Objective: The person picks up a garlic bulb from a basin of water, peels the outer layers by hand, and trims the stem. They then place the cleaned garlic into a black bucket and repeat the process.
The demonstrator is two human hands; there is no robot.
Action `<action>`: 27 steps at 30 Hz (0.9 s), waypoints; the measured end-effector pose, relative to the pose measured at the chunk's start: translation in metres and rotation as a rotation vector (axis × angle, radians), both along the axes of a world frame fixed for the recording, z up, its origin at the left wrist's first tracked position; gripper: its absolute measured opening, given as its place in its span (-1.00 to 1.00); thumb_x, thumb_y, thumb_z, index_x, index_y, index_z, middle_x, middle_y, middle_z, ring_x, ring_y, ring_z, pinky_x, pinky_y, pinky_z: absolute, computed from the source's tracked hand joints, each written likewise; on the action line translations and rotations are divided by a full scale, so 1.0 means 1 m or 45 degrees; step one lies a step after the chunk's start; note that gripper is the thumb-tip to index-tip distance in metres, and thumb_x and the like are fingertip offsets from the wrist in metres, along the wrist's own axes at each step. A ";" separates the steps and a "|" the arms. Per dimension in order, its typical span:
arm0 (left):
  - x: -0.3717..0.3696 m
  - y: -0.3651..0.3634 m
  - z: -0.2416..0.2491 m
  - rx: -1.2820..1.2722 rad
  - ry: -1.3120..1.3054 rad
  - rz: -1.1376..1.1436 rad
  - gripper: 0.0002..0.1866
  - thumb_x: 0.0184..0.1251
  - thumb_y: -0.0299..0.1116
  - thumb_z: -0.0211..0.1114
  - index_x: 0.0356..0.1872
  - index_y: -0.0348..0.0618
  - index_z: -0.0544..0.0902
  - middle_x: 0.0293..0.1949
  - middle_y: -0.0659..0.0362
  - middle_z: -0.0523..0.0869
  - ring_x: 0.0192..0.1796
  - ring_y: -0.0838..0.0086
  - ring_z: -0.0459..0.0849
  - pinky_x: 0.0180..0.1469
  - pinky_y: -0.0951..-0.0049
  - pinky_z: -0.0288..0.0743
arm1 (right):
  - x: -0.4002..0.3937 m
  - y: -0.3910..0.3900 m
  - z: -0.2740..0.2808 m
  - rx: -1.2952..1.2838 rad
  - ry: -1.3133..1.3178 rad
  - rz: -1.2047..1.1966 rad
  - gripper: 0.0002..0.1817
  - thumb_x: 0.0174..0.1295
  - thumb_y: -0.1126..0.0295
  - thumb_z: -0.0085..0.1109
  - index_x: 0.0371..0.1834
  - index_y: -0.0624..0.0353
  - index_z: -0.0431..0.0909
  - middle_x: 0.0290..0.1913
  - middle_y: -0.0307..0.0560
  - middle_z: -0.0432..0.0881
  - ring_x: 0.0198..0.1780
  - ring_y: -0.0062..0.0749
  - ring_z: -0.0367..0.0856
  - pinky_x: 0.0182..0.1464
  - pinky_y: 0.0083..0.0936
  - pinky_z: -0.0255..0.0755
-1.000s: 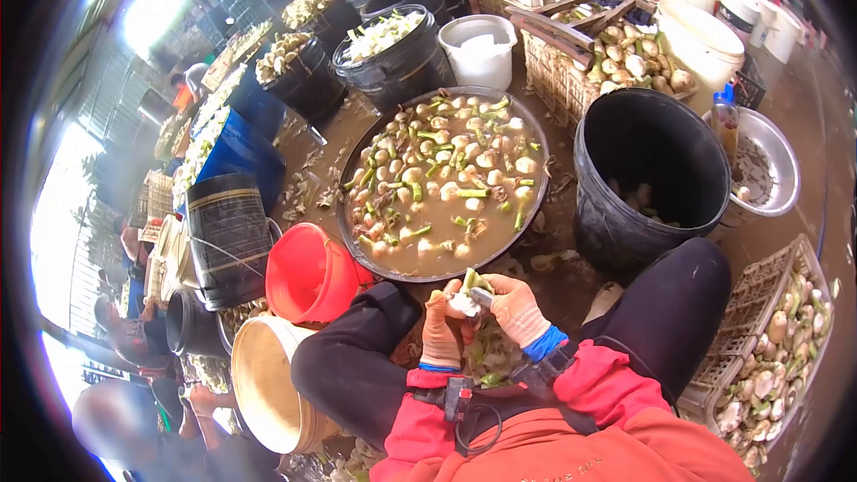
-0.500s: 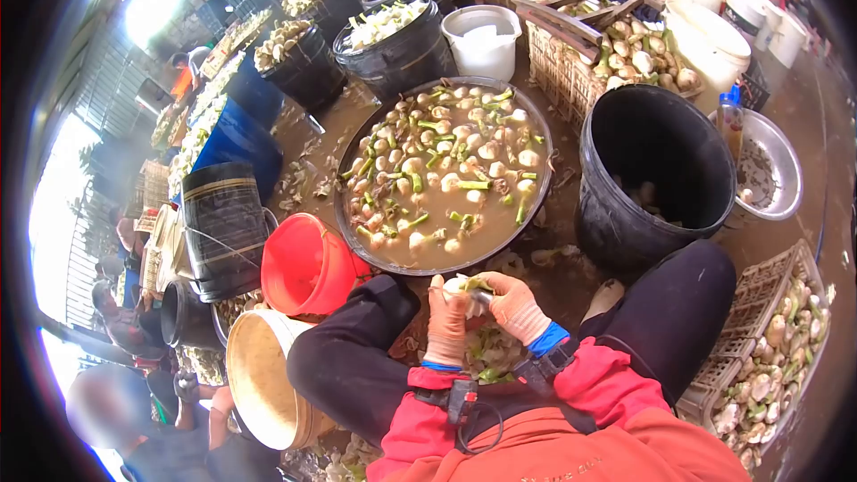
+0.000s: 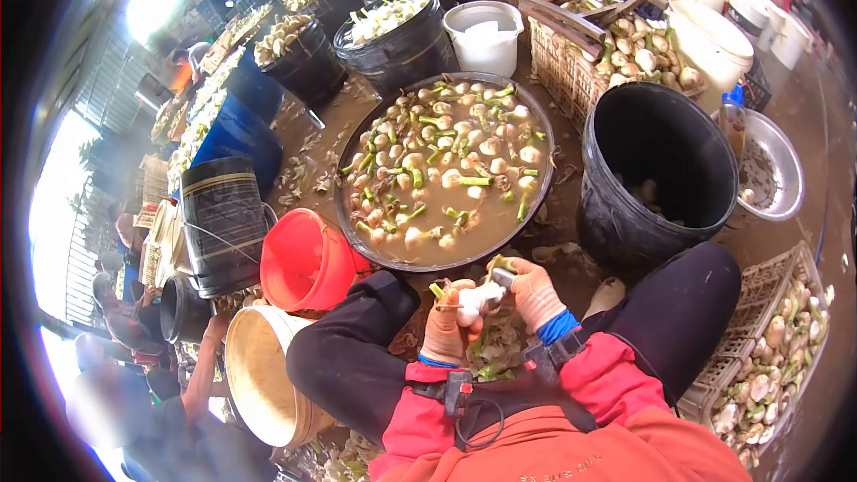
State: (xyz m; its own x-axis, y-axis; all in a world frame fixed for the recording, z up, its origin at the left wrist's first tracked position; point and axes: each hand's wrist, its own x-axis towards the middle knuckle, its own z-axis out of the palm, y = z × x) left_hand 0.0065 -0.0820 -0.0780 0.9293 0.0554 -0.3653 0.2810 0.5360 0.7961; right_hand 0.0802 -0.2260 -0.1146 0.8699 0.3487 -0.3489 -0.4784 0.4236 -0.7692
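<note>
My left hand (image 3: 446, 328), in a pale orange glove, is closed around a white garlic bulb (image 3: 473, 303) with a short green stem. Close beside it, my right hand (image 3: 536, 295), gloved alike, grips a short grey metal tool (image 3: 503, 278), probably a blade, its handle hidden in the fingers. A bit of green stem (image 3: 502, 262) shows at the tool's far end. Under the hands, between my legs, lie loose pale peelings (image 3: 494, 353). Just beyond is a wide round tub (image 3: 411, 268) of muddy water with many stemmed bulbs floating in it.
A black bucket (image 3: 607, 214) holding a few bulbs stands front right, beside a metal basin (image 3: 786, 174). A red bucket (image 3: 290, 259) and cream bucket (image 3: 245, 366) lie tipped at left. A crate (image 3: 728, 357) of bulbs is at right. A co-worker (image 3: 192, 428) sits at lower left.
My hands have drawn slightly apart, the right moving up and right with the tool. More of the white bulb shows. The co-worker's arm at lower left now reaches up toward the cream bucket.
</note>
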 end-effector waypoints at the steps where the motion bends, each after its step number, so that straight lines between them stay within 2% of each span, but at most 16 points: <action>1: -0.001 -0.001 0.004 -0.067 -0.011 -0.079 -0.33 0.15 0.24 0.21 0.03 -0.15 0.46 -0.44 0.20 0.62 -0.64 0.63 0.50 -0.71 0.65 0.31 | 0.006 -0.001 -0.018 0.030 0.028 -0.090 -0.73 0.11 0.69 0.06 -0.11 0.27 0.56 -0.25 -0.18 0.62 -0.24 -0.46 0.60 -0.22 -0.49 0.56; 2: -0.002 0.000 0.006 -0.134 -0.020 -0.162 -0.29 0.14 0.26 0.20 0.07 -0.17 0.45 -0.43 0.19 0.63 -0.63 0.62 0.51 -0.70 0.65 0.32 | 0.012 -0.001 -0.037 0.060 0.057 -0.184 -0.72 0.10 0.69 0.06 -0.12 0.26 0.57 -0.26 -0.18 0.62 -0.27 -0.45 0.61 -0.26 -0.48 0.57; 4: -0.003 0.003 0.004 -0.146 -0.017 -0.199 -0.26 0.13 0.28 0.19 0.09 -0.18 0.44 -0.40 0.18 0.64 -0.61 0.61 0.53 -0.68 0.65 0.34 | 0.018 -0.009 -0.051 -0.240 0.110 -0.233 -0.61 0.04 0.70 -0.04 -0.03 0.26 0.56 -0.24 -0.12 0.64 -0.24 -0.47 0.59 -0.19 -0.53 0.48; 6: -0.002 0.002 0.005 -0.156 -0.017 -0.237 -0.23 0.12 0.29 0.19 0.12 -0.19 0.44 -0.37 0.17 0.65 -0.59 0.60 0.56 -0.67 0.65 0.36 | 0.020 -0.017 -0.048 -0.710 0.100 -0.133 -0.60 0.06 0.66 -0.04 0.00 0.22 0.55 -0.23 -0.10 0.66 -0.22 -0.43 0.61 -0.14 -0.51 0.47; 8: 0.001 0.000 0.009 -0.122 -0.005 -0.085 -0.25 0.11 0.31 0.19 0.03 -0.22 0.51 -0.39 0.17 0.65 -0.54 0.62 0.58 -0.65 0.66 0.37 | 0.015 -0.019 -0.039 -1.147 -0.174 0.097 -0.60 0.08 0.60 -0.04 0.02 0.21 0.53 -0.17 -0.05 0.67 -0.20 -0.34 0.62 -0.09 -0.49 0.45; 9: 0.003 0.002 0.002 -0.082 -0.015 -0.059 -0.27 0.12 0.29 0.20 0.02 -0.22 0.52 -0.40 0.20 0.65 -0.54 0.59 0.59 -0.61 0.65 0.41 | 0.012 -0.016 -0.050 -1.080 -0.293 0.162 -0.62 0.15 0.48 0.04 0.08 0.20 0.49 -0.05 0.00 0.63 -0.14 -0.26 0.61 -0.03 -0.51 0.43; 10: 0.004 0.003 -0.005 -0.083 -0.013 -0.065 -0.27 0.12 0.29 0.20 0.02 -0.22 0.52 -0.40 0.20 0.65 -0.54 0.59 0.59 -0.61 0.65 0.41 | 0.012 -0.008 -0.088 -0.673 -0.438 0.190 -0.59 0.19 0.45 0.04 0.15 0.19 0.44 0.03 0.01 0.59 -0.07 -0.28 0.59 0.01 -0.54 0.40; 12: 0.002 0.004 -0.014 0.369 0.039 0.012 -0.33 0.15 0.21 0.23 0.03 -0.21 0.53 -0.40 0.22 0.63 -0.55 0.57 0.58 -0.60 0.62 0.42 | 0.022 0.006 -0.082 0.741 0.698 0.267 -0.57 0.18 0.56 0.00 0.17 0.20 0.42 0.04 -0.02 0.58 -0.02 -0.38 0.56 0.04 -0.57 0.38; 13: 0.000 0.006 -0.014 0.386 0.035 -0.039 -0.42 0.22 0.09 0.25 0.06 -0.21 0.54 -0.32 0.25 0.63 -0.46 0.60 0.58 -0.48 0.64 0.45 | 0.014 0.009 -0.070 0.741 0.697 0.263 -0.57 0.18 0.56 0.00 0.17 0.20 0.42 0.04 -0.02 0.58 -0.02 -0.38 0.56 0.04 -0.57 0.38; 15: 0.002 -0.002 -0.016 0.458 -0.067 -0.030 -0.42 0.24 0.06 0.25 0.08 -0.22 0.53 -0.29 0.26 0.63 -0.41 0.62 0.58 -0.42 0.65 0.45 | -0.008 0.007 0.001 -0.249 -0.247 0.202 -0.58 0.16 0.63 -0.02 0.13 0.25 0.44 -0.01 -0.05 0.59 -0.05 -0.46 0.55 0.01 -0.59 0.40; 18: 0.002 -0.004 -0.021 0.465 -0.165 -0.041 -0.46 0.27 -0.05 0.27 0.13 -0.23 0.50 -0.21 0.26 0.63 -0.27 0.64 0.56 -0.27 0.68 0.44 | -0.008 0.006 0.001 -0.347 -0.190 0.056 -0.62 0.18 0.61 0.06 0.11 0.31 0.44 -0.05 -0.10 0.61 -0.08 -0.51 0.53 0.00 -0.62 0.40; 20: 0.004 -0.004 -0.035 0.557 -0.230 0.118 -0.52 0.26 -0.16 0.30 0.10 -0.24 0.51 -0.21 0.25 0.63 -0.28 0.62 0.58 -0.29 0.66 0.45 | -0.007 0.007 0.000 -0.187 -0.179 -0.079 -0.62 0.18 0.61 0.07 0.11 0.30 0.44 -0.09 -0.11 0.61 -0.12 -0.51 0.55 -0.06 -0.65 0.42; 22: 0.005 0.012 -0.038 0.358 -0.004 0.284 -0.72 0.18 -0.39 0.36 -0.08 -0.15 0.59 -0.31 0.23 0.67 -0.33 0.57 0.62 -0.42 0.59 0.52 | -0.003 0.001 0.012 0.227 0.037 -0.194 -0.61 0.18 0.65 0.02 0.12 0.26 0.45 -0.10 -0.08 0.61 -0.16 -0.49 0.57 -0.15 -0.61 0.49; 23: 0.004 0.012 -0.030 0.324 0.050 0.358 -0.74 0.17 -0.40 0.35 -0.10 -0.10 0.59 -0.33 0.23 0.68 -0.34 0.55 0.64 -0.46 0.58 0.52 | 0.000 0.002 0.013 0.383 0.044 -0.270 -0.63 0.21 0.63 -0.01 0.10 0.23 0.44 -0.12 -0.07 0.60 -0.18 -0.44 0.60 -0.24 -0.53 0.56; 25: 0.003 0.017 -0.026 0.292 0.101 0.438 -0.76 0.17 -0.41 0.34 -0.12 -0.06 0.59 -0.35 0.22 0.69 -0.35 0.53 0.65 -0.50 0.58 0.51 | 0.007 -0.006 0.016 0.490 0.069 -0.336 -0.65 0.21 0.63 -0.01 0.08 0.22 0.44 -0.12 -0.07 0.59 -0.17 -0.39 0.60 -0.24 -0.46 0.58; 27: 0.002 0.025 -0.029 -0.084 0.082 0.391 -0.81 0.21 -0.37 0.29 -0.14 -0.01 0.59 -0.30 0.19 0.69 -0.32 0.50 0.66 -0.52 0.59 0.49 | 0.015 -0.019 0.037 0.707 0.133 -0.488 -0.73 0.24 0.59 0.00 0.02 0.20 0.44 -0.10 -0.05 0.56 -0.14 -0.28 0.61 -0.22 -0.31 0.61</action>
State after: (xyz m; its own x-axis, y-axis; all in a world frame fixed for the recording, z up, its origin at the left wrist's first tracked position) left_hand 0.0088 -0.0567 -0.1068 0.8478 0.3037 -0.4347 0.1467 0.6534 0.7426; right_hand 0.0948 -0.2450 -0.0774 0.9392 0.1740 -0.2960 -0.2755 0.8965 -0.3469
